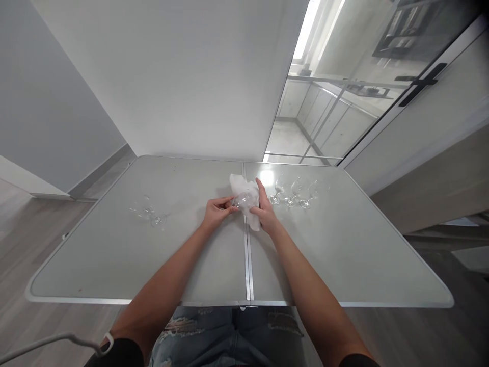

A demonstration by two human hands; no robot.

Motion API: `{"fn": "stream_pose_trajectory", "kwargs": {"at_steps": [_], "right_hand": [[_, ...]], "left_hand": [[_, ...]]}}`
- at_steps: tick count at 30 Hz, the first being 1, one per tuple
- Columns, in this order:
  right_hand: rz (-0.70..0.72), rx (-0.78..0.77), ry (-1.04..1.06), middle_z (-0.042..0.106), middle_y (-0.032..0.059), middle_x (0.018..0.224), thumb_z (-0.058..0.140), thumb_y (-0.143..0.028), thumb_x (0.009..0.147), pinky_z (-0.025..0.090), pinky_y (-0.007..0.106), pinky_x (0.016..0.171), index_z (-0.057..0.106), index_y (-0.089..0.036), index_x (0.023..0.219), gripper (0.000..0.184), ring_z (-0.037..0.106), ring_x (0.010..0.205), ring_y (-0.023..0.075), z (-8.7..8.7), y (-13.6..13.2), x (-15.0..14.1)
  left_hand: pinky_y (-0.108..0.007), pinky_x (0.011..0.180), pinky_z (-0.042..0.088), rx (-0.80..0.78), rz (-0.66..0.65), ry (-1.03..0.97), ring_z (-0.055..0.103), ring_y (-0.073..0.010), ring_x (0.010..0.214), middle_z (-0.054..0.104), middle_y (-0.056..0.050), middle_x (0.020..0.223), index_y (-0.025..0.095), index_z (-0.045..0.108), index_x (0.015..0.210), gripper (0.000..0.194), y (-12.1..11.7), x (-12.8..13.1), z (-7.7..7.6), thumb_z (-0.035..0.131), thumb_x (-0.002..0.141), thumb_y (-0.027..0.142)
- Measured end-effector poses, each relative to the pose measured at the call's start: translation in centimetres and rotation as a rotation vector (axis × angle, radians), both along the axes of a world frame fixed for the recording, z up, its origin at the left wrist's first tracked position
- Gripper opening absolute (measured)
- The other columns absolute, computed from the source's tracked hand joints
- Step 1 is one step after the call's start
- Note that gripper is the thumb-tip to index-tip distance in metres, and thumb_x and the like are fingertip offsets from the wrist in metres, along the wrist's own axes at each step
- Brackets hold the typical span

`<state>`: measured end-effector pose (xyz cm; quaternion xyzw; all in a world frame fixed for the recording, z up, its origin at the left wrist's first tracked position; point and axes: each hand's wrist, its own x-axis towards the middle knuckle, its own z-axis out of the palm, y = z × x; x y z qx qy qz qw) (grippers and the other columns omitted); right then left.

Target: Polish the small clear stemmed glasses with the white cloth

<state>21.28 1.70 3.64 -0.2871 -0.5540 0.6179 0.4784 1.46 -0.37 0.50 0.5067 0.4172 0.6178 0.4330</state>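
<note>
Over the table's middle seam, a clear stemmed glass (241,200) is held sideways between my two hands. My left hand (218,210) pinches its left end with the fingertips; its stem and foot are largely hidden there. A white cloth or paper towel (252,218) hangs around the glass's right side. My right hand (264,209) is closed on that white towel and presses it against the glass, thumb below and fingers behind. Just right of my right hand, several clear stemmed glasses (291,201) stand upright in a row.
At the left of the folding table (206,285), another clear stemmed glass (158,220) stands, faint against the grey top. A white wall (183,102) meets the far edge. Beyond the far right is a glass-paned door (324,107). A pale cable (57,337) runs by my left arm.
</note>
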Motion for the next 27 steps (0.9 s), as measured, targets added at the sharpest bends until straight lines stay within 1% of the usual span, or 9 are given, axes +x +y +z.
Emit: {"fn": "stream_pose_trajectory", "kwargs": {"at_steps": [3,6,8,10,13,16,19,23,27], "right_hand": [[0.091,-0.075,0.146,0.066,-0.0015,0.087,0.054,-0.017,0.065,0.048,0.028,0.06,0.014,-0.029,0.161,0.104,0.057,0.067,0.0166,0.8,-0.4,0.5],[0.088,-0.119,0.193,0.054,-0.0069,0.066,0.051,-0.016,0.063,0.041,0.025,0.051,0.019,-0.028,0.16,0.102,0.048,0.054,0.0139,1.0,-0.3,0.9],[0.034,-0.116,0.16,0.053,-0.0082,0.065,0.054,-0.015,0.065,0.041,0.024,0.052,0.02,-0.031,0.158,0.101,0.047,0.054,0.0127,0.9,-0.1,0.8],[-0.022,-0.092,0.117,0.057,-0.0077,0.071,0.059,-0.016,0.067,0.043,0.025,0.055,0.021,-0.033,0.157,0.099,0.05,0.058,0.0123,0.8,0.0,0.5],[-0.04,-0.047,0.084,0.06,-0.0064,0.076,0.064,-0.02,0.071,0.046,0.026,0.06,0.024,-0.033,0.155,0.094,0.053,0.063,0.0128,0.7,0.0,0.2],[-0.034,-0.021,0.087,0.059,-0.0065,0.074,0.064,-0.02,0.071,0.044,0.025,0.058,0.033,-0.031,0.147,0.084,0.051,0.061,0.0125,0.9,-0.2,0.4],[-0.04,-0.005,0.062,0.056,-0.0079,0.07,0.064,-0.02,0.07,0.039,0.023,0.053,0.04,-0.03,0.134,0.069,0.047,0.056,0.0115,1.0,-0.2,0.8],[-0.055,0.013,0.051,0.054,-0.0092,0.069,0.069,-0.028,0.075,0.035,0.021,0.049,0.037,-0.031,0.118,0.054,0.042,0.05,0.0094,0.7,0.1,0.9],[-0.095,0.038,0.093,0.052,-0.0116,0.067,0.074,-0.034,0.076,0.038,0.02,0.051,0.031,-0.032,0.107,0.054,0.044,0.052,0.0092,-0.2,0.5,0.3]], "left_hand": [[-0.024,0.054,0.037,-0.019,0.011,-0.033,0.041,-0.0078,0.056,0.053,0.003,0.057,0.016,0.08,0.108,0.054,0.0,-0.1,0.2,0.093,0.06,0.038],[-0.024,0.051,0.037,-0.059,0.039,-0.039,0.043,-0.0081,0.054,0.058,0.001,0.058,0.014,0.08,0.109,0.057,-0.1,-0.2,0.7,0.091,0.062,0.043],[-0.023,0.049,0.036,-0.091,0.015,-0.029,0.043,-0.0077,0.053,0.059,0.0,0.058,0.013,0.079,0.109,0.058,-0.2,-0.1,0.9,0.091,0.062,0.044],[-0.022,0.048,0.034,-0.111,-0.015,-0.018,0.042,-0.0074,0.052,0.06,0.0,0.059,0.012,0.079,0.11,0.058,-0.2,0.0,0.9,0.091,0.062,0.044],[-0.022,0.048,0.034,-0.11,-0.028,-0.018,0.043,-0.0072,0.052,0.061,0.0,0.06,0.013,0.079,0.11,0.057,-0.2,0.0,0.6,0.091,0.063,0.042],[-0.022,0.049,0.035,-0.101,-0.045,-0.013,0.043,-0.0073,0.053,0.06,0.0,0.06,0.013,0.079,0.111,0.054,-0.2,-0.1,0.5,0.09,0.065,0.04],[-0.023,0.05,0.036,-0.096,-0.07,0.002,0.044,-0.0078,0.053,0.059,0.0,0.059,0.013,0.079,0.11,0.054,-0.3,0.0,0.8,0.089,0.066,0.041],[-0.023,0.049,0.035,-0.104,-0.063,-0.006,0.044,-0.0074,0.051,0.06,0.0,0.06,0.012,0.079,0.111,0.055,-0.4,0.0,1.2,0.088,0.067,0.044],[-0.022,0.047,0.035,-0.097,-0.095,-0.011,0.044,-0.0073,0.05,0.058,0.0,0.06,0.012,0.078,0.113,0.057,-0.4,0.0,1.2,0.087,0.068,0.047]]}}
